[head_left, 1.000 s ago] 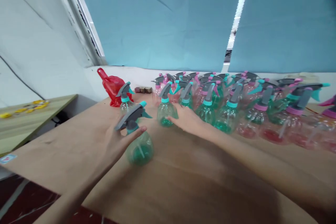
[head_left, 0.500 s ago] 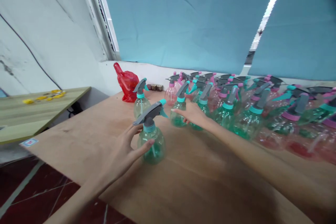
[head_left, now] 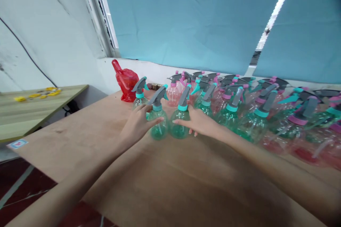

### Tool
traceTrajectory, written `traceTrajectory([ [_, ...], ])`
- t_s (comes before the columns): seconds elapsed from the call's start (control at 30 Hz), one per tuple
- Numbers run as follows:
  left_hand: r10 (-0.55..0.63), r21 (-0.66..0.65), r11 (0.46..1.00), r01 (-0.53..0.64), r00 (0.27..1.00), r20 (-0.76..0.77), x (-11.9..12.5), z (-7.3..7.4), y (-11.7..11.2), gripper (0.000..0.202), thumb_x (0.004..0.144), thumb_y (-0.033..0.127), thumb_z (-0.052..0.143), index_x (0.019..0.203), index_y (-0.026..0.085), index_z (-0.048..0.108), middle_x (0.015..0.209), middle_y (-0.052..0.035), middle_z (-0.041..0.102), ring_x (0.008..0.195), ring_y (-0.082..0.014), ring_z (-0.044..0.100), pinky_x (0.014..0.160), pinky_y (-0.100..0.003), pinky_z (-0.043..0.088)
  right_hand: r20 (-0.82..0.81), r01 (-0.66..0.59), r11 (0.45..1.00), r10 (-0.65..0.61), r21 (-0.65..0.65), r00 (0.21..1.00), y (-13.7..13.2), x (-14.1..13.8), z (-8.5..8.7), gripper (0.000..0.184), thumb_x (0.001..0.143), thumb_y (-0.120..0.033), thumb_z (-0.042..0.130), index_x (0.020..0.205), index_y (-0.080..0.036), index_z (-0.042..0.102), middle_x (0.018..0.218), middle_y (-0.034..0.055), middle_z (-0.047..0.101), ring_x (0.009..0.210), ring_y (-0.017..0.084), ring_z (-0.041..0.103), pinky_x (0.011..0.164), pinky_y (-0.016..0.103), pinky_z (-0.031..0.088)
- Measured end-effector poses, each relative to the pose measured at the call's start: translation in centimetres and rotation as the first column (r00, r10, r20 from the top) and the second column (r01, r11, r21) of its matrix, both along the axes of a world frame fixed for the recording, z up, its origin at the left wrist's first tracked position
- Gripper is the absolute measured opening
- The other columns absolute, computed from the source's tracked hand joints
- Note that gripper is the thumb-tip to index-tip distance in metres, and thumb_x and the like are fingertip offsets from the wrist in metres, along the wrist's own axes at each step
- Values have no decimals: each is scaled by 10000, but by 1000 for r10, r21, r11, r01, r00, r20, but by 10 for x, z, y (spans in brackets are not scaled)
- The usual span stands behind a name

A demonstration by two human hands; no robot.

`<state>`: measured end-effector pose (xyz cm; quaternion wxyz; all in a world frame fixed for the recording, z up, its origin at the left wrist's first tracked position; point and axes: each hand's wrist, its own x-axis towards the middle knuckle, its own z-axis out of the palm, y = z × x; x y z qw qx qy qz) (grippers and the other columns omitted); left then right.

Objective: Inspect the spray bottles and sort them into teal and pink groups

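Observation:
My left hand wraps a green-tinted plastic spray bottle with a grey trigger head and teal collar. My right hand has its fingers around a matching spray bottle just to the right. These two bottles stand upright on a brown board, side by side and almost touching. Behind my left hand stands a third green spray bottle. Dense rows of green and pink spray bottles fill the board's far right.
A red plastic bag and small brown blocks stand at the board's back edge, against a white wall and blue curtain. To the left is a lower wooden table with yellow pieces. A dark red floor shows below.
My left hand has pushed its bottle away from me and rightward, next to the other. My right hand has drawn that bottle nearer. The view has shifted slightly.

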<state>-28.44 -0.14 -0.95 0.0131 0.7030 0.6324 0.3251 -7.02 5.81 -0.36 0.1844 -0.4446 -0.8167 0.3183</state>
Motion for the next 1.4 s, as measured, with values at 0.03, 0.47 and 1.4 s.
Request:
traceTrajectory([
  [0.03, -1, -1, 1000, 1, 1000, -9, 0, 1, 3, 431, 772, 560, 573, 988, 187, 592, 997, -77, 621, 960, -268, 582, 813, -412, 484, 6, -7, 1000, 7, 4, 1000, -1, 1, 0, 989, 779, -520, 591, 1451, -49, 40, 579, 39, 612, 405, 201, 584, 353, 321, 476],
  [0.47, 64, -1, 998, -64, 995, -70, 7, 4, 29, 511, 766, 506, 601, 1105, 139, 491, 1076, -148, 630, 953, -297, 614, 763, -414, 508, 120, -68, 947, 31, 315, 992, -22, 21, -8, 736, 800, -573, 517, 1343, -99, 366, 1011, 183, 647, 876, 346, 641, 674, 434, 513],
  [1.4, 216, 104, 976, -194, 934, -284, 13, 1, 48, 479, 813, 478, 511, 1133, 126, 453, 1060, -156, 617, 996, -343, 582, 820, -441, 467, 217, -26, 926, -62, 377, 974, -45, 53, -11, 623, 796, -636, 464, 1176, -143, 482, 950, 141, 658, 847, 356, 647, 641, 456, 507],
])
